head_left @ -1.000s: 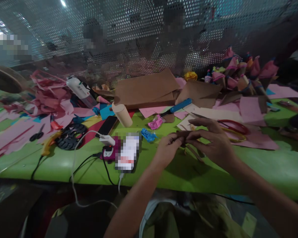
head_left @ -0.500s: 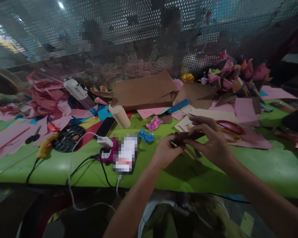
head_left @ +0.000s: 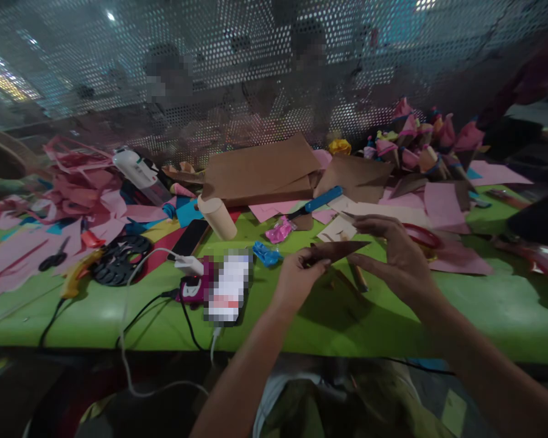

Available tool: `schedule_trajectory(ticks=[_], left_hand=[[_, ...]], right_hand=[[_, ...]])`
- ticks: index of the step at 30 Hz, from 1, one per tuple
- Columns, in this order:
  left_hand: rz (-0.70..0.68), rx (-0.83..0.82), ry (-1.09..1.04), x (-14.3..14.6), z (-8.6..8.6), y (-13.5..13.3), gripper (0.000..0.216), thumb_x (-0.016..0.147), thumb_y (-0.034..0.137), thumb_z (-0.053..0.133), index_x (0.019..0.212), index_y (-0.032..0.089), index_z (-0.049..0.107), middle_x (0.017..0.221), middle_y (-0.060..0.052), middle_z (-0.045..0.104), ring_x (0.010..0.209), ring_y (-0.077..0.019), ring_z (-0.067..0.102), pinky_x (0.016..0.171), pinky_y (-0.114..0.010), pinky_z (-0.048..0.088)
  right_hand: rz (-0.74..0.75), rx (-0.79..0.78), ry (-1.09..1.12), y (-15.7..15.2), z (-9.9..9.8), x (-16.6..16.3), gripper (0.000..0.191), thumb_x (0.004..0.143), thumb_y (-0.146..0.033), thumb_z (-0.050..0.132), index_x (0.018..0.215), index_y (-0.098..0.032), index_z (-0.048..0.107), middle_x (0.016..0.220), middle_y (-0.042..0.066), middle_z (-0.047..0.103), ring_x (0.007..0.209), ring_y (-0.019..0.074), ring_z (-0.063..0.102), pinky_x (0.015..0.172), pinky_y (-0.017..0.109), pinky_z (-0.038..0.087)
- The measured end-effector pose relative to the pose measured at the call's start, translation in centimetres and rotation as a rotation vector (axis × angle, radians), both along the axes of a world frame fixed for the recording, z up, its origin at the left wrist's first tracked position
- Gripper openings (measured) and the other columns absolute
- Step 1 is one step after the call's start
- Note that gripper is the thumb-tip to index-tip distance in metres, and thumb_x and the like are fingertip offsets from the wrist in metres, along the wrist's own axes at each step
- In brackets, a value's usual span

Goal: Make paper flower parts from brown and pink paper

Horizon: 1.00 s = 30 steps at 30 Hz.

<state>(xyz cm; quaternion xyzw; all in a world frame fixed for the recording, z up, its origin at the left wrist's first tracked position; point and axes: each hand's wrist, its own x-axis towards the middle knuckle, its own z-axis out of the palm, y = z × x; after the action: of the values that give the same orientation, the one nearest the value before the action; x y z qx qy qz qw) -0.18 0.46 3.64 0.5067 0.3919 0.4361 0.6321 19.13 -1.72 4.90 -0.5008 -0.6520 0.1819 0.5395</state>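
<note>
My left hand (head_left: pixel 300 277) pinches a piece of brown paper (head_left: pixel 347 249) that narrows to a point on the right, looking rolled or folded. My right hand (head_left: pixel 395 258) is beside the pointed end, fingers and thumb apart, not gripping it. Under the paper, a thin brownish stick-like thing (head_left: pixel 360 278) lies on the green table (head_left: pixel 265 331); its kind is unclear. Left of my left hand are crumpled blue foil (head_left: pixel 265 254) and crumpled pink foil (head_left: pixel 279 230). A blue-handled cutter (head_left: pixel 323 199) lies behind, near a cream paper piece (head_left: pixel 335 230).
A lit phone (head_left: pixel 231 289), a purple power strip (head_left: pixel 194 291) with cables, and a yellow glue gun (head_left: pixel 82 272) lie leftward. A cardboard tube (head_left: pixel 219 220) stands tilted. Brown cardboard (head_left: pixel 260 167) and bundled pink paper cones (head_left: pixel 432 137) sit behind. Red ring-shaped handles (head_left: pixel 422 236) lie rightward.
My right hand's fingers have come off the brown paper and spread apart. The paper's pointed end now shows clearly, still in my left hand. The view has shifted slightly.
</note>
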Motion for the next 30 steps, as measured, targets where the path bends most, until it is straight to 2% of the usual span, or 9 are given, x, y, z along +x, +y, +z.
schedule_trajectory(ticks=[4, 8, 15, 20, 25, 30], left_hand=[[0.011, -0.054, -0.044, 0.1, 0.3, -0.2, 0.028, 0.072, 0.031, 0.081, 0.095, 0.015, 0.081, 0.099, -0.01, 0.079, 0.095, -0.0248, 0.07, 0.095, -0.041, 0.053], [-0.011, -0.074, -0.074, 0.2, 0.3, -0.2, 0.031, 0.071, 0.031, 0.082, 0.097, 0.015, 0.08, 0.105, -0.011, 0.079, 0.101, -0.0263, 0.07, 0.101, -0.044, 0.051], [-0.062, -0.041, -0.11, 0.3, 0.0, -0.1, 0.034, 0.072, 0.034, 0.083, 0.1, 0.016, 0.079, 0.106, -0.011, 0.079, 0.104, -0.0265, 0.07, 0.1, -0.044, 0.052], [-0.038, 0.001, -0.072, 0.4, 0.2, -0.2, 0.032, 0.072, 0.034, 0.082, 0.099, 0.017, 0.079, 0.109, -0.01, 0.078, 0.106, -0.0271, 0.069, 0.099, -0.042, 0.052], [-0.077, 0.017, -0.092, 0.4, 0.6, -0.4, 0.03, 0.074, 0.034, 0.08, 0.099, 0.017, 0.079, 0.107, -0.01, 0.079, 0.108, -0.027, 0.069, 0.1, -0.042, 0.052], [-0.049, 0.022, -0.062, 0.4, 0.0, -0.2, 0.03, 0.075, 0.035, 0.08, 0.098, 0.015, 0.078, 0.101, -0.01, 0.078, 0.102, -0.0256, 0.069, 0.097, -0.042, 0.053]], right_hand=[[0.087, -0.239, 0.19, 0.3, -1.2, 0.7, 0.045, 0.077, -0.047, 0.082, 0.116, -0.029, 0.069, 0.118, 0.006, 0.071, 0.112, 0.0284, 0.065, 0.097, 0.047, 0.052], [0.12, -0.349, 0.331, 0.5, -1.4, 0.3, 0.045, 0.072, -0.051, 0.085, 0.106, -0.025, 0.073, 0.105, 0.007, 0.077, 0.1, 0.0273, 0.07, 0.089, 0.044, 0.056], [0.098, -0.343, 0.372, 0.6, -1.2, -0.4, 0.04, 0.069, -0.052, 0.086, 0.095, -0.024, 0.074, 0.093, 0.006, 0.077, 0.088, 0.0252, 0.071, 0.083, 0.043, 0.058], [0.091, -0.347, 0.36, 0.4, -1.3, -0.7, 0.04, 0.07, -0.052, 0.086, 0.094, -0.023, 0.073, 0.092, 0.006, 0.077, 0.087, 0.0244, 0.071, 0.079, 0.04, 0.058], [0.103, -0.329, 0.354, 0.3, -1.7, -0.9, 0.035, 0.071, -0.049, 0.086, 0.092, -0.023, 0.072, 0.091, 0.005, 0.077, 0.087, 0.0235, 0.071, 0.08, 0.038, 0.057], [0.097, -0.316, 0.332, 0.4, -1.9, -0.9, 0.032, 0.074, -0.046, 0.084, 0.093, -0.024, 0.072, 0.093, 0.004, 0.076, 0.088, 0.0232, 0.07, 0.079, 0.037, 0.056]])
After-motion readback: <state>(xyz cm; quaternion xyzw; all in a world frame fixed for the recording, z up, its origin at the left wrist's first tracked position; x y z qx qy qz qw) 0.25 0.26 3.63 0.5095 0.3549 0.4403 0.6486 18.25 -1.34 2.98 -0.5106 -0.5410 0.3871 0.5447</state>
